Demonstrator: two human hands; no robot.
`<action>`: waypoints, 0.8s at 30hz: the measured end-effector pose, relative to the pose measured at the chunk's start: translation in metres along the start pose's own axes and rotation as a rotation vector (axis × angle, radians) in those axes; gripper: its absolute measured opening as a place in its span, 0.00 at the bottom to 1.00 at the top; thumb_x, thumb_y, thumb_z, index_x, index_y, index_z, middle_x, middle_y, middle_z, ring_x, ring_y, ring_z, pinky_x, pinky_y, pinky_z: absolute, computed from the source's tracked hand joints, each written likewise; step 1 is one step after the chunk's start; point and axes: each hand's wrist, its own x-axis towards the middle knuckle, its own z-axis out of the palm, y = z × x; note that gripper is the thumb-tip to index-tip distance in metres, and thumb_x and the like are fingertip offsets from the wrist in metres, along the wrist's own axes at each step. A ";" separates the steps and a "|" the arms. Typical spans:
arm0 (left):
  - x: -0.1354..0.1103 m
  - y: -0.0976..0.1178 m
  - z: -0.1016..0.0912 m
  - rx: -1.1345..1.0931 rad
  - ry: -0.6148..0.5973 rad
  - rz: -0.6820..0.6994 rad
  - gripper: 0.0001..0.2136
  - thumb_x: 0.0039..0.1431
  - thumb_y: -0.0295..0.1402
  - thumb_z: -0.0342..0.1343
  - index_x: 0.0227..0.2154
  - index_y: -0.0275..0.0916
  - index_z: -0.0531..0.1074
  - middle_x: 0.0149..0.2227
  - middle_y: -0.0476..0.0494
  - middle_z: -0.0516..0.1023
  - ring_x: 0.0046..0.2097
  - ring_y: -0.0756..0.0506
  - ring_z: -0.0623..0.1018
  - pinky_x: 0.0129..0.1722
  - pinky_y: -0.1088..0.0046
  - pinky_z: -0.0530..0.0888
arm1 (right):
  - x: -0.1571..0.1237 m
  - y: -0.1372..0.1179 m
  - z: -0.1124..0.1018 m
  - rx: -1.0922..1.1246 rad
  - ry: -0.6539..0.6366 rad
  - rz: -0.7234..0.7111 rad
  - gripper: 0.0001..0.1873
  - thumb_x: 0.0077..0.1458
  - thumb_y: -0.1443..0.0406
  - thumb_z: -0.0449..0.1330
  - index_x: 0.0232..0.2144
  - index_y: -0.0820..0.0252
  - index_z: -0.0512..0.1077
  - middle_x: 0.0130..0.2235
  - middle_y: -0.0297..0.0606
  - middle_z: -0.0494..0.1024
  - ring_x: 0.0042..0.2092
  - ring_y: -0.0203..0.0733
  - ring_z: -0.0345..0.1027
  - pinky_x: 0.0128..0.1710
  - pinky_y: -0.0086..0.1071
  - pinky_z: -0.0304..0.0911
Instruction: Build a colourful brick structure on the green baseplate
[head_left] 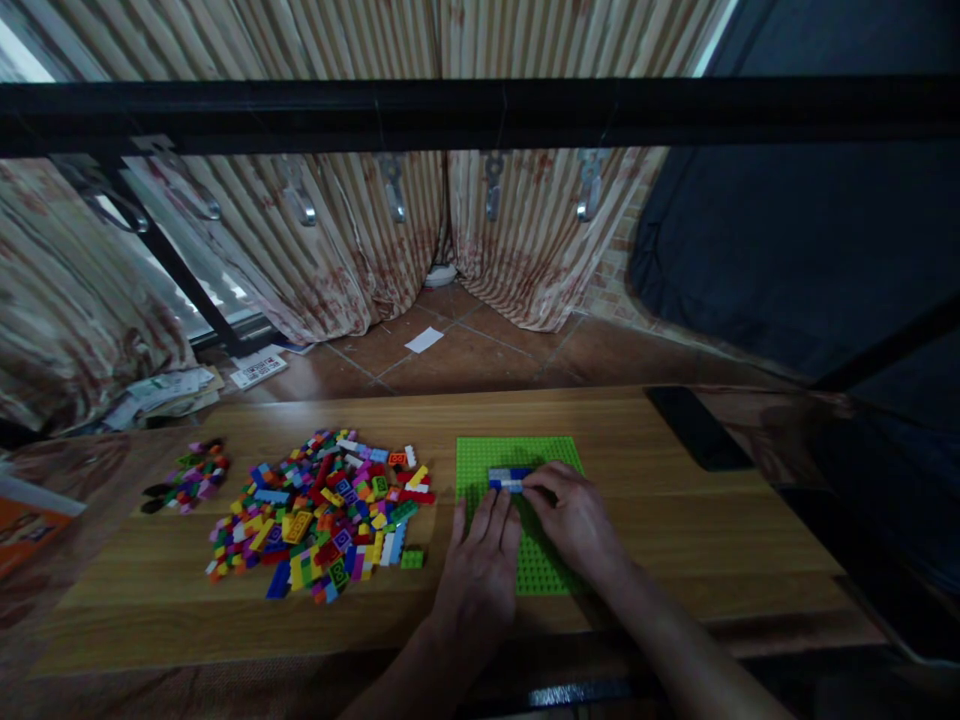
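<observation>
Head view, sole view. Bricks (510, 474) (blue, grey, white) sat on the plate (517, 449), abt. mid-width, twd. far side; exact count not legible. L hand (480, 570) lay palm down on plate, fingers extended and together, tips at near side of bricks; nothing seen in its grasp. R hand (579, 518) was narrowed, thumb and forefinger pinched on R end of bricks; contact partly hidden by the fingers.

Handling, est.: bricks light, hard, rigid plastic; smooth sides, minor slip risk; breakage unlikely, tho a joint might pop under side load. Rec. hold: thumb and forefinger on opposite side walls, pressing square from above. Small size judged to leave little finger room. Plate judged thin, light, slightly flexible; best taken by rim or pinned flat w/ palm.

Edges/room: plate's near rim lay nr. the near edge of the table (652, 530), forearms (675, 630) crossing that edge. Pile (322, 510) of loose mixed pcs lay L of plate, w/ a green brick (412, 558) at its R fringe; small pile (191, 478) farther L. Phone (699, 428) lay well R of plate, nr. table's far edge. Widest room est. btwn plate and phone; L side tighter owing to pile. Bar (480, 115) w/ hooks (493, 188) ran across beyond table; clearance to hands not determinable.
</observation>
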 end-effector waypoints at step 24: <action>0.002 0.003 -0.001 0.012 -0.037 -0.008 0.19 0.59 0.24 0.43 0.51 0.33 0.69 0.58 0.36 0.70 0.58 0.40 0.68 0.59 0.50 0.60 | 0.009 0.008 -0.002 0.194 -0.024 0.249 0.08 0.51 0.61 0.60 0.24 0.57 0.74 0.27 0.34 0.75 0.31 0.39 0.69 0.34 0.33 0.63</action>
